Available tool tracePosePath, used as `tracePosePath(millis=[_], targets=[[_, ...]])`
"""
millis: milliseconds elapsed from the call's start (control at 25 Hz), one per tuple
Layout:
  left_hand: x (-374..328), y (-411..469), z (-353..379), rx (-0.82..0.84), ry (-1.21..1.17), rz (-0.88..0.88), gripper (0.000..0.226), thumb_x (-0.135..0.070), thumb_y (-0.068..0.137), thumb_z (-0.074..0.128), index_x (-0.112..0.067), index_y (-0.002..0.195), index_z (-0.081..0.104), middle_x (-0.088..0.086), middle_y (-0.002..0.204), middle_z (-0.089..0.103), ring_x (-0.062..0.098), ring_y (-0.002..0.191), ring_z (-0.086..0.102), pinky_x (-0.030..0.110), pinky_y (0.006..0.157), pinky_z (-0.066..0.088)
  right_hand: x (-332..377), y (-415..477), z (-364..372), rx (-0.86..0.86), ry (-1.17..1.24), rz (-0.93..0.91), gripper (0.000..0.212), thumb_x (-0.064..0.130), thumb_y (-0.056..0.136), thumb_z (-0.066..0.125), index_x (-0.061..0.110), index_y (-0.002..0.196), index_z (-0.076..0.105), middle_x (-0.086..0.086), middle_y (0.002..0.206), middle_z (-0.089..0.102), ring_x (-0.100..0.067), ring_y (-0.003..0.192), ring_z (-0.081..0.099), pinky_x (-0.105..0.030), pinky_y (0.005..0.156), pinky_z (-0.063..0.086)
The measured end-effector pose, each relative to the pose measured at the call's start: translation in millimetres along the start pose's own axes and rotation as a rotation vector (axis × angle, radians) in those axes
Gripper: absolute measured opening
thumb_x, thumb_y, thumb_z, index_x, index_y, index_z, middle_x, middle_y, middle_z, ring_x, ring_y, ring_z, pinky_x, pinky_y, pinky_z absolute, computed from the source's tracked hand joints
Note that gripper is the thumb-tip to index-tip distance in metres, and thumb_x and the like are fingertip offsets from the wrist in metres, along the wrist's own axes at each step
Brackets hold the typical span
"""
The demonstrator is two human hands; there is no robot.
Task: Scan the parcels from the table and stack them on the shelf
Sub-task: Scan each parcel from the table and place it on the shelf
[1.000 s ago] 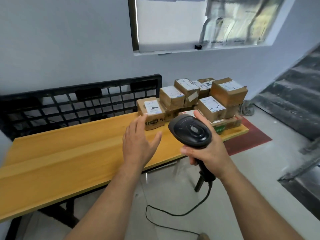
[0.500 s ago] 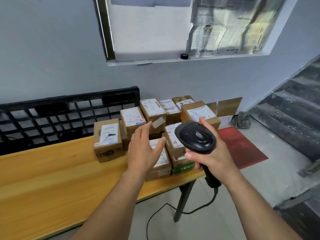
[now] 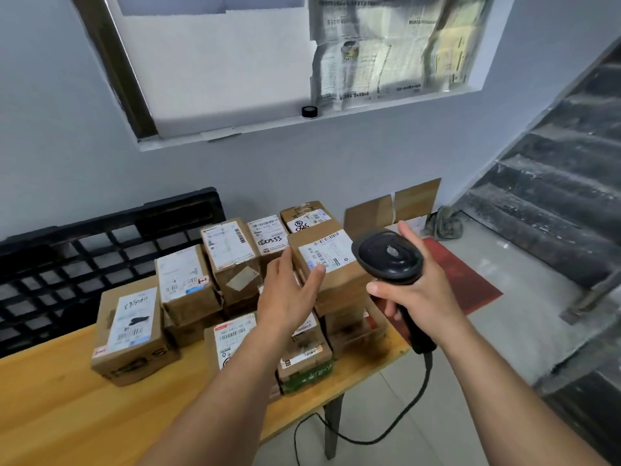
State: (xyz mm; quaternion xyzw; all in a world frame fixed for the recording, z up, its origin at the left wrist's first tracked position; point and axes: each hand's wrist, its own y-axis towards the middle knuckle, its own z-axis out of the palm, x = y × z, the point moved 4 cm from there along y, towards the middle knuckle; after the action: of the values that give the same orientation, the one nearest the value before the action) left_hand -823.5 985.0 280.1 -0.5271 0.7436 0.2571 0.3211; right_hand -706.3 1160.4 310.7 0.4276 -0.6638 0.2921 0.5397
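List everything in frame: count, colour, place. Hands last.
parcels: at least nine, brown cardboard with white labels, stacked on the table's right end
table: one, yellow wood, foreground
scanner: one, black, in the right hand
cable: one, black, hanging from the scanner towards the floor
grid panel: one, black, against the wall behind the table
newspaper: several sheets, greyish, covering the window
round cap: one, black, on the sill
flat cardboard: two pieces, brown, leaning on the wall
mat: one, red, on the floor
rag: one, grey-green, by the stairs
stairs: grey, on the right
left hand: open, at the tallest parcel
right hand: grips the scanner
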Motion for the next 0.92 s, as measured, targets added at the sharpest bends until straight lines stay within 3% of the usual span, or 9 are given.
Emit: tracePosePath(millis=[120,360,480,600,640,760,920], targets=[[4.2,16.2,16.2,0.099,-0.041,-0.033,0.069,-0.061,0.091,0.045,-0.027,0.149,0.026,0.004,0.148,0.035,0.022,0.133,0.040,0.040,0.101,0.039,-8.4,18.9,3.2,0.008,-0.004,0.035,0.105,0.002,0.069,0.084,0.054,0.142,0.030,-0.017,0.107,0.060,-0.025,0.044,0.059,-0.029,0.046,0.050],[13.8,32.6,28.3,0.150,-0.252,-0.055,0.045,-0.051,0.096,0.045,-0.033,0.137,0.040,-0.001,0.138,0.051,0.019,0.120,0.052,0.043,0.098,0.048,-16.1,28.4,15.0,0.086,0.036,0.097,0.104,-0.001,0.072,0.082,0.046,0.148,0.028,-0.010,0.099,0.061,-0.025,0.045,0.057,-0.031,0.046,0.048],[11.1,29.0,20.8,0.161,-0.315,-0.030,0.056,-0.045,0.097,0.048,-0.036,0.147,0.023,-0.004,0.143,0.044,0.019,0.128,0.046,0.039,0.103,0.045,-11.2,31.0,16.8,0.076,0.068,0.068,0.105,-0.003,0.072,0.081,0.044,0.149,0.027,-0.007,0.093,0.063,-0.024,0.044,0.056,-0.031,0.046,0.049],[5.0,26.7,9.6,0.217,-0.399,0.027,0.059,-0.040,0.098,0.048,-0.043,0.146,0.013,-0.008,0.141,0.046,0.013,0.122,0.049,0.009,0.083,0.045,-5.9,34.1,21.3,0.084,0.084,0.052,0.105,-0.003,0.073,0.080,0.042,0.150,0.025,-0.010,0.099,0.069,-0.025,0.047,0.057,-0.032,0.046,0.050],[5.1,27.9,5.5,0.232,-0.442,0.019,0.059,-0.039,0.098,0.049,-0.047,0.144,0.014,-0.007,0.139,0.048,0.013,0.118,0.053,0.009,0.080,0.046,-4.0,35.0,23.0,0.088,0.087,0.048,0.105,-0.003,0.073,0.080,0.041,0.151,0.025,-0.011,0.102,0.070,-0.026,0.048,0.057,-0.032,0.047,0.051],[14.5,30.5,-5.3,0.249,-0.597,-0.059,0.064,-0.037,0.089,0.064,-0.055,0.135,0.024,0.001,0.134,0.056,0.018,0.112,0.060,0.030,0.089,0.052,3.4,37.6,25.8,0.103,0.103,0.020,0.106,-0.002,0.073,0.080,0.042,0.151,0.025,-0.013,0.108,0.068,-0.026,0.049,0.059,-0.033,0.048,0.052],[19.5,31.6,-22.0,0.201,-0.673,-0.038,0.094,-0.004,0.078,0.075,-0.048,0.136,0.016,0.003,0.119,0.058,0.016,0.104,0.062,0.016,0.064,0.053,14.4,41.1,34.2,0.147,0.118,-0.036,0.106,-0.003,0.073,0.080,0.046,0.148,0.025,-0.007,0.095,0.064,-0.025,0.049,0.059,-0.033,0.048,0.049]])
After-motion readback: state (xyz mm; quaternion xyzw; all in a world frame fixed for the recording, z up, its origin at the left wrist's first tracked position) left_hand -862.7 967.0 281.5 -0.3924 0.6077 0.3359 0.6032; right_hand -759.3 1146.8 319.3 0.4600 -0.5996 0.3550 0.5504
